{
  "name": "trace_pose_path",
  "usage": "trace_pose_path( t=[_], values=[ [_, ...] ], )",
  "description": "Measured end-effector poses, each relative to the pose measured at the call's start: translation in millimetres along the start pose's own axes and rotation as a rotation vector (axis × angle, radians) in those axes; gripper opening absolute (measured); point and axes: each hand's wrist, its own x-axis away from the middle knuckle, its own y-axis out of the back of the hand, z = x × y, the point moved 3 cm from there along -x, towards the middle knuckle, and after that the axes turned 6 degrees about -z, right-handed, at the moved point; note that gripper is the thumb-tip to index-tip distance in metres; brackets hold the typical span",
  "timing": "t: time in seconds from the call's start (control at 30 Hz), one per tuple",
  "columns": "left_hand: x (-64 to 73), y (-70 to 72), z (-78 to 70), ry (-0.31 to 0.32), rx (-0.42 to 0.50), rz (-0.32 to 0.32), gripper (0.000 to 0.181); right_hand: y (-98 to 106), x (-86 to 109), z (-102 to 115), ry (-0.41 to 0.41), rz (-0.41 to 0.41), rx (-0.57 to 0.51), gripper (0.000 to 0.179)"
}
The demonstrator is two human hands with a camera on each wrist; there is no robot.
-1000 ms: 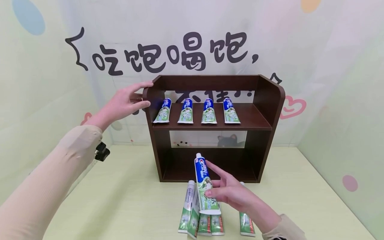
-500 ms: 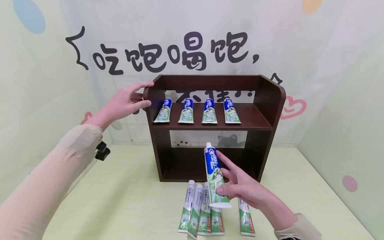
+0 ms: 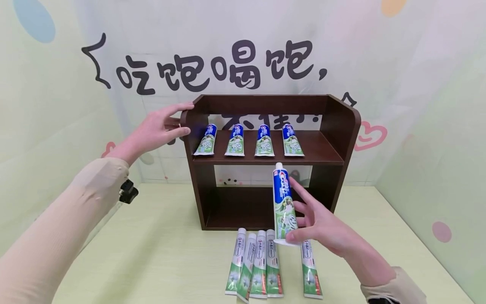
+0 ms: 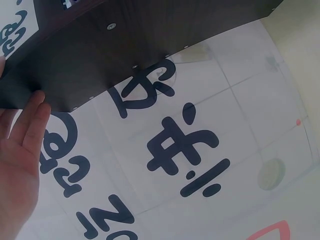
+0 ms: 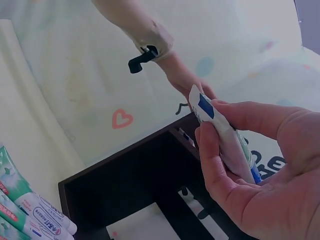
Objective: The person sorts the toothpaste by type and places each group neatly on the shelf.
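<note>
My right hand (image 3: 319,223) pinches a blue and green toothpaste tube (image 3: 282,202) near its flat end, thumb in front and fingers behind. The tube is nearly upright, cap up, in front of the dark brown shelf (image 3: 267,162)'s lower opening, and the right wrist view shows its crimped end (image 5: 195,96) between thumb and fingers. My left hand (image 3: 149,133) rests on the shelf's upper left side; in the left wrist view its straight fingers (image 4: 32,125) touch the side panel (image 4: 100,55). Several matching tubes (image 3: 235,141) lie spaced apart on the upper board, caps to the back.
Several white and green tubes (image 3: 259,266) lie side by side on the pale table (image 3: 159,253) before the shelf. Another white and green tube (image 3: 311,274) lies apart to their right. Behind the shelf hangs a printed backdrop (image 3: 372,63).
My right hand has carried the toothpaste tube up and to the right, uncovering more of the white and green tubes below. My left hand stays on the shelf side.
</note>
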Motion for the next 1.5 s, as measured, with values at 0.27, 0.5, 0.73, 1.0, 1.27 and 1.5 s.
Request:
trace_pose_path(
  t=[0.27, 0.5, 0.73, 1.0, 1.27, 1.5],
  values=[
    [0.8, -0.2, 1.9, -0.003, 0.011, 0.001, 0.06, 16, 5.3, 17, 0.04, -0.095, 0.057, 0.11],
    [0.8, -0.2, 2.8, -0.004, 0.033, 0.0, 0.06, 35, 4.2, 28, 0.053, -0.219, 0.171, 0.106],
    [3.8, 1.7, 2.8, 0.01, 0.013, 0.006, 0.06, 54, -2.9, 35, 0.056, -0.305, 0.227, 0.099],
    [1.0, -0.1, 3.5, -0.004, 0.006, 0.007, 0.06, 78, -9.3, 38, 0.054, -0.379, 0.291, 0.09],
    [1.4, -0.7, 2.2, -0.015, 0.005, 0.003, 0.06, 92, -12.7, 37, 0.057, -0.455, 0.322, 0.086],
    [-1.9, -1.3, 3.1, -0.041, 0.015, -0.009, 0.06, 102, -13.5, 37, 0.031, -0.501, 0.339, 0.084]
  ],
)
